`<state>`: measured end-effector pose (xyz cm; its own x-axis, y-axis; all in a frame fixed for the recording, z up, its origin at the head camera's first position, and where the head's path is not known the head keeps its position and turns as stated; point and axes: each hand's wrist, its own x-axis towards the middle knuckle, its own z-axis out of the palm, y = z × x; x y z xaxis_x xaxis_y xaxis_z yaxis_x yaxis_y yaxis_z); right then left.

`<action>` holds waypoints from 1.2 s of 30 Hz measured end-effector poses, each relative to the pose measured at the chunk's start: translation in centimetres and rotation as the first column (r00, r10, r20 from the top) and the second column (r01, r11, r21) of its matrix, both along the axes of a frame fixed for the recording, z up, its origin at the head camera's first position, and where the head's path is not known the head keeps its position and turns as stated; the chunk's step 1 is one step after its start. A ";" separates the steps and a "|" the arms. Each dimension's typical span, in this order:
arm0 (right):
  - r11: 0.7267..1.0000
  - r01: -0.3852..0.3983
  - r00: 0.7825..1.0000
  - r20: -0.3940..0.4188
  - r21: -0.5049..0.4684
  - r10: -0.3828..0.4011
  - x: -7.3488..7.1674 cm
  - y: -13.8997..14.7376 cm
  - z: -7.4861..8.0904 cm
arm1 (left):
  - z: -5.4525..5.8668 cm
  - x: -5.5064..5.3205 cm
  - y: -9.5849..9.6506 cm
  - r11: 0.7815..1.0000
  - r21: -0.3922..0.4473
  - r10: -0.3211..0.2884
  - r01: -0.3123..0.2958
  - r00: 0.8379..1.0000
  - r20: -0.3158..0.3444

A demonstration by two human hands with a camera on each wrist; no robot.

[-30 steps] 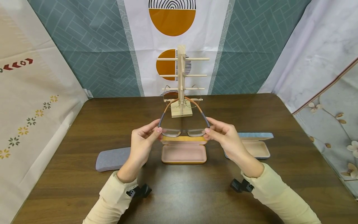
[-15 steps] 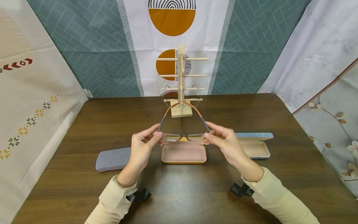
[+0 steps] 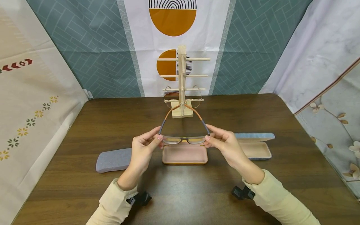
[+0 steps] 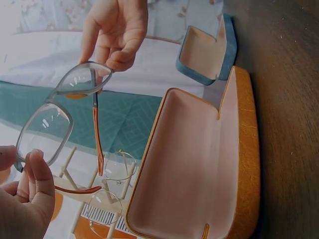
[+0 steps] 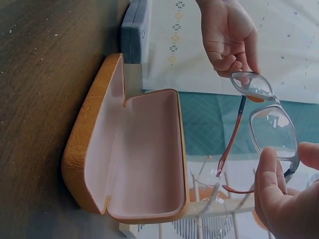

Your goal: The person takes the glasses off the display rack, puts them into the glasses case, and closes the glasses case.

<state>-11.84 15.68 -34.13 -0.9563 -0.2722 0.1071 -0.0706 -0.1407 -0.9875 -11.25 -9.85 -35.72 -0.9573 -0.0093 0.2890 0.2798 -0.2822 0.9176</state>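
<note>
Fingers of the left hand [image 3: 141,150] and right hand [image 3: 230,147] pinch the eyeglasses [image 3: 184,138] at both outer frame corners, apparently above the open mustard glasses case [image 3: 185,155]. Judged light, stiff, scratch-prone; hold corners only.

I saw the left hand [image 3: 142,152] and right hand [image 3: 229,149] sink slightly around the centre of the frame, lowering the eyeglasses [image 3: 184,138] between them, so the orange temple tips [image 4: 100,163] showed further down against the wooden display stand [image 3: 182,70].

The glasses [image 3: 184,138] are grey, blue and orange.
</note>
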 end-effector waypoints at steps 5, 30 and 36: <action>1.000 0.002 1.000 -0.002 0.010 -0.002 0.0 0.0 -0.2 | -0.2 0.1 0.0 1.000 -0.014 0.001 -0.001 1.000 0.007; 1.000 -0.007 1.000 -0.011 0.001 0.007 0.1 0.1 -0.8 | -1.1 0.1 -0.3 0.999 -0.036 -0.017 0.015 0.999 -0.043; 1.000 -0.009 1.000 -0.013 0.004 0.009 0.1 0.2 -0.9 | -1.2 0.1 -0.3 0.999 -0.043 -0.013 0.011 0.999 -0.044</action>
<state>-11.73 15.86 -35.07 -0.9523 -0.2813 0.1183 -0.0820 -0.1375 -0.9871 -11.19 -10.11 -36.90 -0.9434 0.0156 0.3312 0.3173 -0.2467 0.9157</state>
